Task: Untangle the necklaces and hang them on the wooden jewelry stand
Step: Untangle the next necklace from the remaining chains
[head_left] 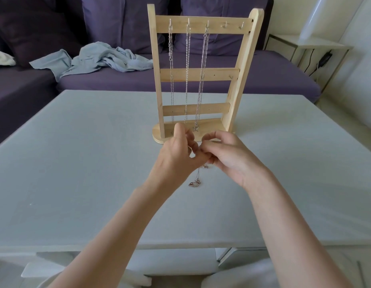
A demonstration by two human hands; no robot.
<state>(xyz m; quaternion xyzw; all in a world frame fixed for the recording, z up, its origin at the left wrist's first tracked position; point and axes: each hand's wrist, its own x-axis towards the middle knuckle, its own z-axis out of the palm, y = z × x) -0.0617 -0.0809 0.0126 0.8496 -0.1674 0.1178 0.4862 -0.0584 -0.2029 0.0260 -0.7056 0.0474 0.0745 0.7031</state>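
A purple sofa (201, 80), cut off at the left and top edges, runs behind the pale grey table (76, 163); crumpled blue cloth (101, 59) lies on it. The wooden jewelry stand (201, 73) stands upright on the table with three chains on its top hooks. Just before it, left hand (178, 154) and right hand (230, 156) meet, fingers curled, pinching a thin necklace (196, 181); its upper part is hidden between them, its tangled end resting on the table.
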